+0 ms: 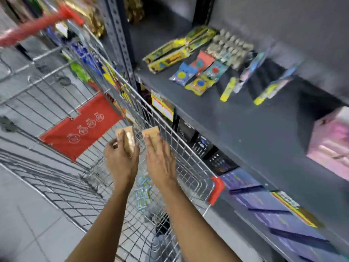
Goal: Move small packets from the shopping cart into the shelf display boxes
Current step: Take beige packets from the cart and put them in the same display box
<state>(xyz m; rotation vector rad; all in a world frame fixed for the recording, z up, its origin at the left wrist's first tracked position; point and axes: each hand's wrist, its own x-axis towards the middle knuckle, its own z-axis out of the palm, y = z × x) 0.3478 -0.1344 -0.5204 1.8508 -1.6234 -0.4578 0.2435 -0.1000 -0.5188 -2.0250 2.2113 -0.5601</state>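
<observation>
Above the wire basket of the shopping cart, both your hands are raised side by side, each closed on a small tan packet. Your left hand grips the left packet with fingers wrapped round its lower half, so the top pokes up past them. Your right hand lies with fingers stretched flat over the right packet, pinning it from behind; only its upper edge shows. The two packets stand near each other, not touching. Below your wrists, down in the basket, lie a few pale blue packets, blurred. The cart's red child-seat flap hangs left of your hands. To your right, the grey shelf carries loose bright sachets and long yellow-green display boxes; a pink box sits further along.
</observation>
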